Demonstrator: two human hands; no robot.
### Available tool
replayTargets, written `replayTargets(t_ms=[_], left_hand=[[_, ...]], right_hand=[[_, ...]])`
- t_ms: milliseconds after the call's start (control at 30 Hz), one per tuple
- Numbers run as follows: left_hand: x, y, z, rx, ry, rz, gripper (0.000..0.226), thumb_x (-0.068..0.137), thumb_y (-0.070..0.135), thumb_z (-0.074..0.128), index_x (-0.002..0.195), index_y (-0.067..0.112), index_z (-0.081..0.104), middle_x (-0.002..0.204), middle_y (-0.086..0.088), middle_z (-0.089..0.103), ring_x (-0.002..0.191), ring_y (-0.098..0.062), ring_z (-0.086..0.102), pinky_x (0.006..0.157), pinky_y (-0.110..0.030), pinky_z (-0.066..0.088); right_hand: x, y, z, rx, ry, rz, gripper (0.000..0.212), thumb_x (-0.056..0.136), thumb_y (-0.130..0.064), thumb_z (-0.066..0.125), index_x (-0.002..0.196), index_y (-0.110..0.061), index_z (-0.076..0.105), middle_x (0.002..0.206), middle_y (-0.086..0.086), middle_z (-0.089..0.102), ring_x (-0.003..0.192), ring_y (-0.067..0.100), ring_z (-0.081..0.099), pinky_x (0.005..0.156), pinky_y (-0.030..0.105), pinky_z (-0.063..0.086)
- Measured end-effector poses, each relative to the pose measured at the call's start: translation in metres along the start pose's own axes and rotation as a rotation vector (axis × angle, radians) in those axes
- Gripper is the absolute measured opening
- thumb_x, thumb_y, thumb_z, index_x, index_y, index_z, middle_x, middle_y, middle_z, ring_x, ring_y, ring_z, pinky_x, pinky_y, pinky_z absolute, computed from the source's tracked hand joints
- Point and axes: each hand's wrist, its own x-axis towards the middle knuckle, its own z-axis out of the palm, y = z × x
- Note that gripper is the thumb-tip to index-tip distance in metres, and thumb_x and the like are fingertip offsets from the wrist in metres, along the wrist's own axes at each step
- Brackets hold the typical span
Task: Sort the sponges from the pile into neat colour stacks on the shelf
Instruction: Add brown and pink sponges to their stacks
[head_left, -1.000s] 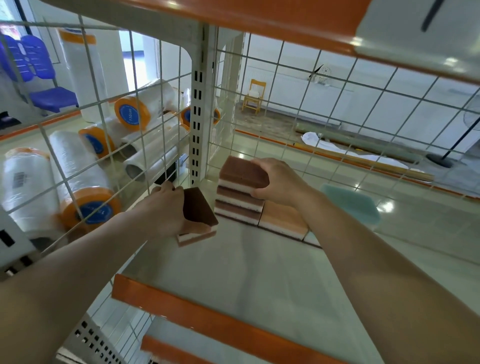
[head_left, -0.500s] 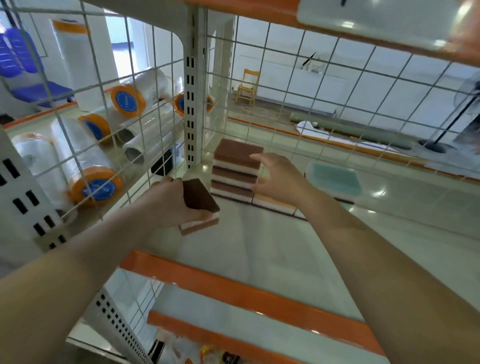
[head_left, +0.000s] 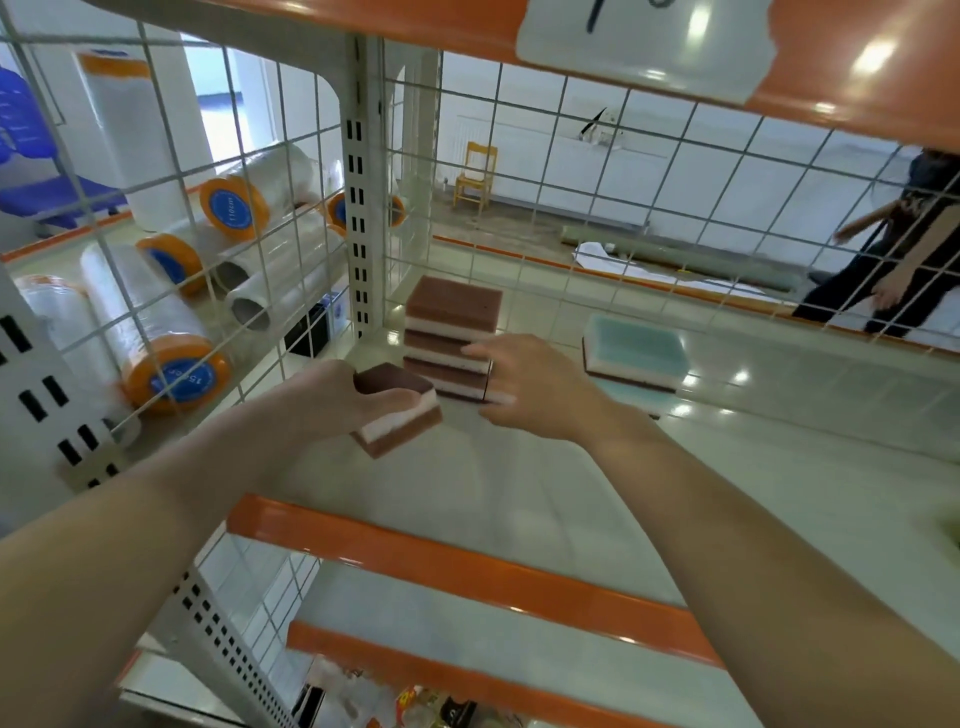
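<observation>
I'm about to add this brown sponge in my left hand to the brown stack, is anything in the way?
Only your own right hand: its straight fingers rest against the stack's near side, beside the sponge your left hand holds. The stack's top is bare, and nothing else lies between the sponge and the stack.

Behind the wire mesh panel (head_left: 249, 218) at the shelf's left end lie rolls of clear film (head_left: 150, 332) with orange end caps. Through the back grid (head_left: 649, 197), a yellow wooden chair (head_left: 475, 174) stands by the far wall, and a person in dark clothing (head_left: 893, 270) is near the right edge.
</observation>
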Motion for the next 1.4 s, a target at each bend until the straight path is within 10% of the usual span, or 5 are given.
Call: replayTargets(t_ms=[1000, 1200, 1400], left_hand=[[0.0, 0.001, -0.007, -0.052, -0.149, 0.095, 0.043, 0.084, 0.058, 0.054, 0.081, 0.016, 0.06, 0.074, 0.001, 0.055, 0.066, -0.01, 0.05, 0.055, -0.021, 0.032], [0.007, -0.011, -0.005, -0.141, -0.082, 0.096, 0.084, 0.078, 0.061, 0.057, 0.14, 0.009, 0.038, 0.14, -0.006, 0.045, 0.125, -0.022, 0.045, 0.097, -0.029, 0.035], [0.008, -0.026, -0.009, -0.177, 0.011, 0.144, 0.071, 0.081, 0.052, 0.061, 0.139, 0.016, 0.042, 0.138, -0.002, 0.047, 0.126, -0.019, 0.045, 0.101, -0.03, 0.036]], right_hand=[[-0.003, -0.031, 0.01, 0.026, 0.009, -0.202, 0.05, 0.081, -0.03, 0.07, 0.127, -0.023, 0.054, 0.125, -0.007, 0.058, 0.114, 0.01, 0.051, 0.093, 0.025, 0.042], [0.002, -0.029, 0.008, 0.01, -0.034, -0.174, 0.048, 0.082, -0.022, 0.068, 0.128, -0.018, 0.054, 0.127, -0.002, 0.058, 0.116, 0.013, 0.052, 0.097, 0.028, 0.041], [0.002, -0.02, 0.003, -0.062, -0.076, -0.095, 0.046, 0.085, -0.03, 0.063, 0.129, -0.022, 0.052, 0.126, -0.004, 0.057, 0.114, 0.015, 0.052, 0.094, 0.032, 0.044]])
